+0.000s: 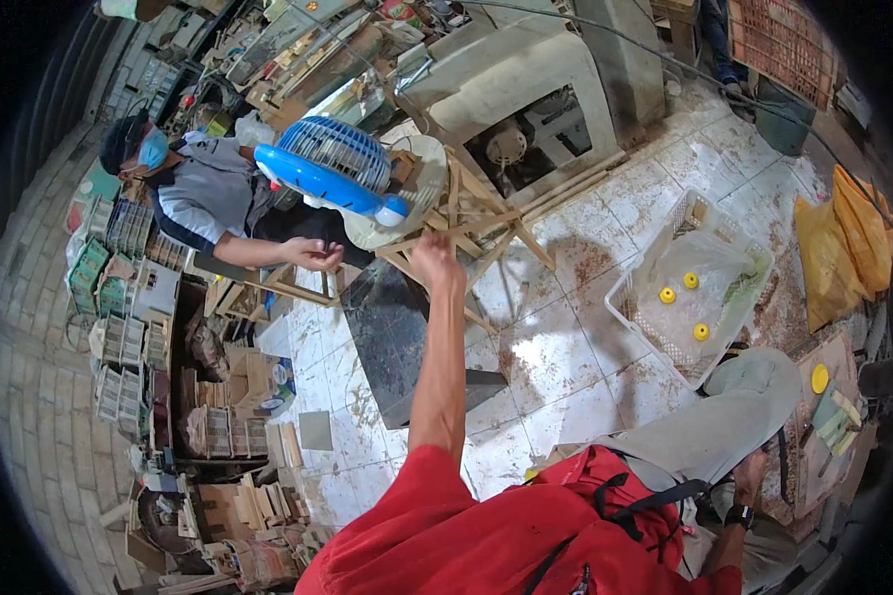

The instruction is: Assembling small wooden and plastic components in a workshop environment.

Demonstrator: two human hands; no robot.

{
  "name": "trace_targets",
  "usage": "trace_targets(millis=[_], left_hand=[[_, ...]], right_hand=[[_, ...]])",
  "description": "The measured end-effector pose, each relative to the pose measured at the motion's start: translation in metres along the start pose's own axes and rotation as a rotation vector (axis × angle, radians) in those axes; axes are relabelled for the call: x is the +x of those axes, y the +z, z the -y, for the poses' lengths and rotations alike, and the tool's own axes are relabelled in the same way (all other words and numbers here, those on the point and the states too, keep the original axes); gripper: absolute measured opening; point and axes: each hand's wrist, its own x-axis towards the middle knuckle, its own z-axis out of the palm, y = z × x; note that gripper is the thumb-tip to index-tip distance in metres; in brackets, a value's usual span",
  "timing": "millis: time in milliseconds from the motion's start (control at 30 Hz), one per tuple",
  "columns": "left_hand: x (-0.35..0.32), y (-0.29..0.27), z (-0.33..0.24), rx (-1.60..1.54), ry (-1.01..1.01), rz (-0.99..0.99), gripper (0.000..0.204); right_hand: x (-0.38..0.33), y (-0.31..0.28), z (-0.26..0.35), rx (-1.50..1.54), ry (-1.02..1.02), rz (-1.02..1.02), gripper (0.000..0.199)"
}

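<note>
My left hand (435, 254) is stretched far forward at the top of a light wooden stand (486, 223). It sits by the round white base (412, 203) of a blue fan (329, 164) that stands there. Only the back of the hand shows, so its grip is unclear. My right hand (750, 474), with a dark watch at the wrist, rests low against my grey trouser leg (734, 412) with nothing seen in it. My red shirt (486, 535) fills the lower middle.
Another person in a grey shirt (203, 193) sits left of the fan, one hand (316, 255) held out. A dark board (397, 332) lies on the tiled floor. Right of it sit a white basket (637, 317) with yellow caps and yellow bags (848, 248). Small wooden crates (119, 297) are stacked at the left, and a grey machine (526, 94) stands behind.
</note>
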Motion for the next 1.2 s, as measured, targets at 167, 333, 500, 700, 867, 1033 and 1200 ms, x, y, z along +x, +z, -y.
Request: trace_targets(millis=[167, 333, 500, 700, 867, 1033, 1200], left_hand=[[0.028, 0.082, 0.006, -0.239, 0.054, -0.181, 0.017], [0.056, 0.073, 0.016, -0.154, 0.039, -0.171, 0.017], [0.131, -0.020, 0.006, 0.323, 0.174, 0.400, 0.013], [0.186, -0.053, -0.037, 0.321, -0.337, 0.486, 0.034], [0.162, -0.017, -0.026, 0.223, -0.078, 0.300, 0.031], [0.129, 0.007, -0.003, 0.192, -0.050, 0.028, 0.034], [0.026, 0.026, 0.028, 0.506, 0.257, -0.123, 0.033]], right_hand=[[0.001, -0.017, 0.006, 0.156, 0.223, 0.031, 0.037], [-0.009, -0.027, 0.014, -0.172, -0.092, 0.019, 0.041], [-0.008, -0.030, 0.019, -0.143, -0.201, -0.076, 0.043], [-0.008, -0.050, 0.051, -0.236, -0.139, 0.137, 0.019], [-0.001, -0.073, 0.087, -0.149, -0.324, -0.209, 0.011], [-0.016, -0.098, 0.117, -0.104, -0.449, -0.501, 0.010], [-0.025, -0.152, 0.125, 0.245, 0.071, -1.647, 0.019]])
